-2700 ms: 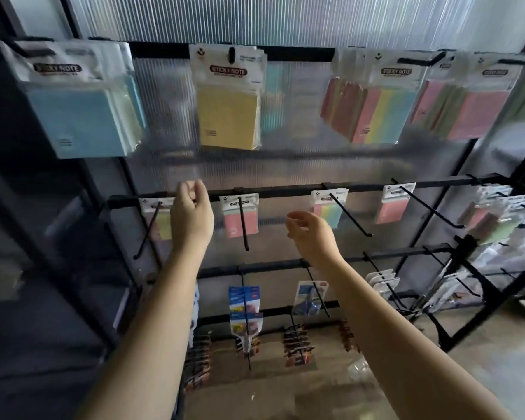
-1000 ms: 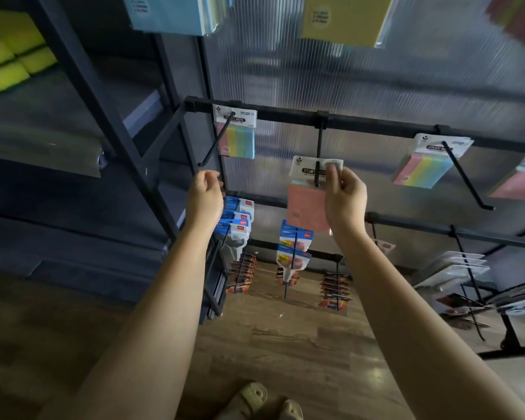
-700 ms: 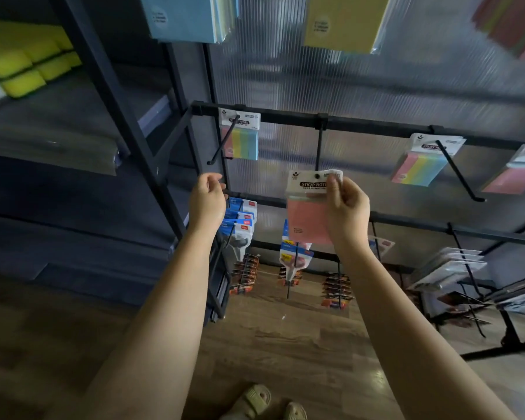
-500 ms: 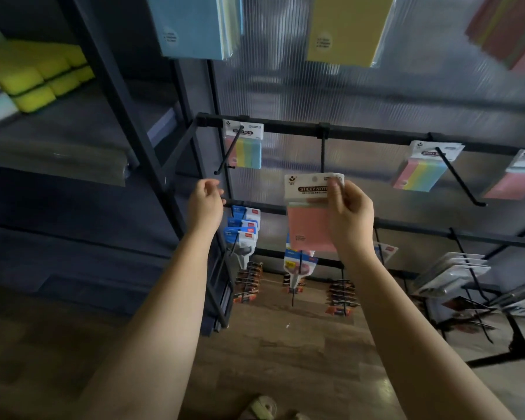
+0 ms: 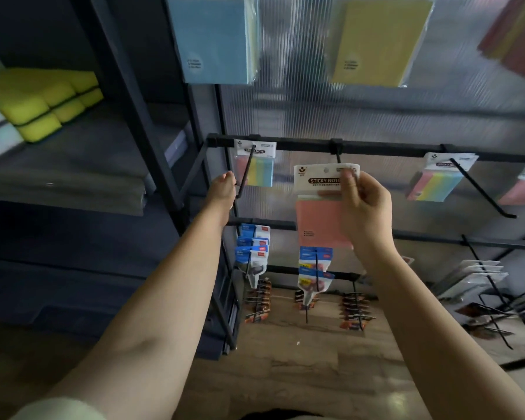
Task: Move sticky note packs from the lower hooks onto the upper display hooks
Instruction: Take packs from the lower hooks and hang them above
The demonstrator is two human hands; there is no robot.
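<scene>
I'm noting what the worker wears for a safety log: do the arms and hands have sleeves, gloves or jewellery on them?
Both forearms are bare. The left hand and right hand wear no gloves, rings or watch. A pale sleeve edge shows near the left elbow.

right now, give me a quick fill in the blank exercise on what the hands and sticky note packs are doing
1. The right hand pinches a sticky note pack whose notes are ____ in colour.
2. The held pack's card header reads STICKY ____.
3. The left hand holds ____.
4. The big pack hanging top left is ____ in colour.

Missing words: pink; NOTE; nothing; blue
</scene>
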